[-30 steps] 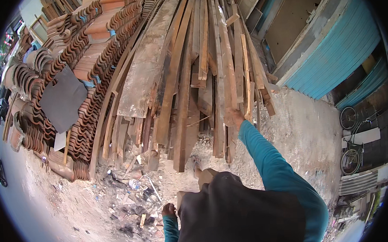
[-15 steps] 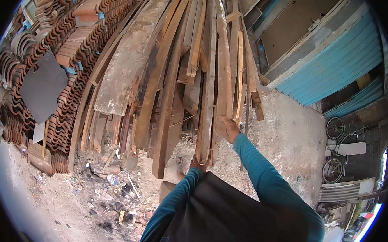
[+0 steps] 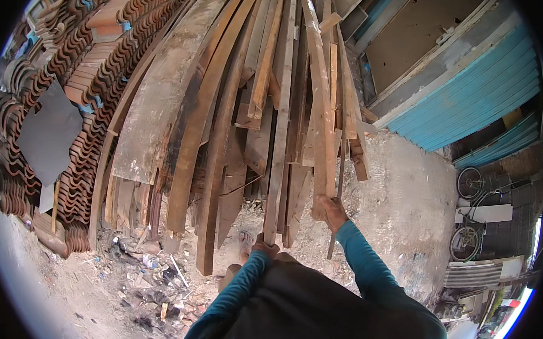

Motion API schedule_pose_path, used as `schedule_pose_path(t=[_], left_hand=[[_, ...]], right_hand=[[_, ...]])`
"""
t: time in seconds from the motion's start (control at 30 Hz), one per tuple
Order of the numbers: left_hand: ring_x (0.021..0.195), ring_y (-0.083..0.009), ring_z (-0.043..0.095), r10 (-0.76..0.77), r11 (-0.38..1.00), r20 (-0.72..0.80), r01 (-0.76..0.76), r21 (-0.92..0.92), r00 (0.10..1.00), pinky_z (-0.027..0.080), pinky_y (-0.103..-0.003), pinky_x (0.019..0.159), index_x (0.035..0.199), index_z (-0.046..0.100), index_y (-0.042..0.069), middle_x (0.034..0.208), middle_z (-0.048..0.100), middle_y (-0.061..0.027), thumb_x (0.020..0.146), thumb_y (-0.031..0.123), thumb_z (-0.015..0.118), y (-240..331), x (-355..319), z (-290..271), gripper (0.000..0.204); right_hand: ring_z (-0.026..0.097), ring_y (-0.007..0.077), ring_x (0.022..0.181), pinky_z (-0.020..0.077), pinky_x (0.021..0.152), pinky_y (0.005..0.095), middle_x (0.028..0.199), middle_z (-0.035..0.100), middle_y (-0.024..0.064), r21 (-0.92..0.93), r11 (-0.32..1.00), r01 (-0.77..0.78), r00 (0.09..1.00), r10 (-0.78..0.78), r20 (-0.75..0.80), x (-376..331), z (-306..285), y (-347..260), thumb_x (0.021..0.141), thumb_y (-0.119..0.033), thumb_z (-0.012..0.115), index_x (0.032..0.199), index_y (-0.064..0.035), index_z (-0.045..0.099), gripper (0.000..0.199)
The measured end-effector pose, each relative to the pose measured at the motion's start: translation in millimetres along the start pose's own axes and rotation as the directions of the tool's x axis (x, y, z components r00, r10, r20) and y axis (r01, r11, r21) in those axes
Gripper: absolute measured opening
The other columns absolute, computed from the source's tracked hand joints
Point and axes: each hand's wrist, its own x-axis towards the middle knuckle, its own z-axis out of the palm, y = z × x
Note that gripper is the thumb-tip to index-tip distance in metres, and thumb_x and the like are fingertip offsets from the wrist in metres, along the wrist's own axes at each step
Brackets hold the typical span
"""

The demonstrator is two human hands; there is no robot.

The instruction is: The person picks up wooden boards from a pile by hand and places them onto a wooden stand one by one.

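Note:
A heap of long wooden planks and beams runs away from me, their near ends fanning toward my body. My right hand (image 3: 330, 212) is closed round the near end of a brown wooden beam (image 3: 323, 130). Lower and to the left, my left hand (image 3: 266, 248) grips the end of a narrow, greyish wooden plank (image 3: 280, 138); its fingers are partly hidden. Between the two held pieces lie other plank ends. Left of my left hand, a thick brown beam (image 3: 211, 215) juts toward me, beside a wide, pale, worn board (image 3: 158, 108).
Stacked clay roof tiles (image 3: 87, 161) stand at the left, with a dark grey sheet (image 3: 50, 132) against them. Rubble and litter (image 3: 154, 274) cover the ground near my feet. Blue corrugated sheeting (image 3: 464, 92) is at the right, with a bicycle (image 3: 470, 220) beyond it.
My right hand has come nearer and slightly right, with the beam's end swinging away from the neighbouring planks. My left hand has shifted a little left and nearer, still on its plank.

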Motion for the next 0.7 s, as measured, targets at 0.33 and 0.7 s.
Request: schedule_pose_path(t=[0.33, 0.7], left_hand=[[0.068, -0.0215, 0.061, 0.338, 0.369, 0.177, 0.043, -0.929, 0.924, 0.05, -0.03, 0.051, 0.123, 0.045, -0.005, 0.093, 0.062, -0.0141, 0.072, 0.031, 0.065, 90.2, -142.4, -238.3, 0.066], [0.06, -0.0085, 0.058, 0.727, -0.681, -0.383, 0.673, -0.289, 0.57, 0.048, -0.025, 0.056, 0.121, 0.051, -0.003, 0.074, 0.062, -0.0024, 0.095, 0.025, 0.047, 33.1, -68.2, -125.7, 0.038]], right_hand=[[0.059, 0.0181, 0.064, 0.0491, 0.056, 0.0321, 0.077, 0.06, 0.0065, 0.037, 0.999, 0.026, 0.992, -0.03, 0.119, -11.3, 17.5, -17.1, 0.083, -0.022, 0.061, 0.09, 0.0006, 0.058, 0.024], [0.063, 0.0197, 0.078, 0.053, 0.069, 0.0332, 0.088, 0.062, 0.0069, 0.159, 0.985, -0.071, 0.981, 0.041, 0.189, -41.3, 23.9, -59.4, 0.084, -0.022, 0.058, 0.099, -0.0012, 0.058, 0.026]])
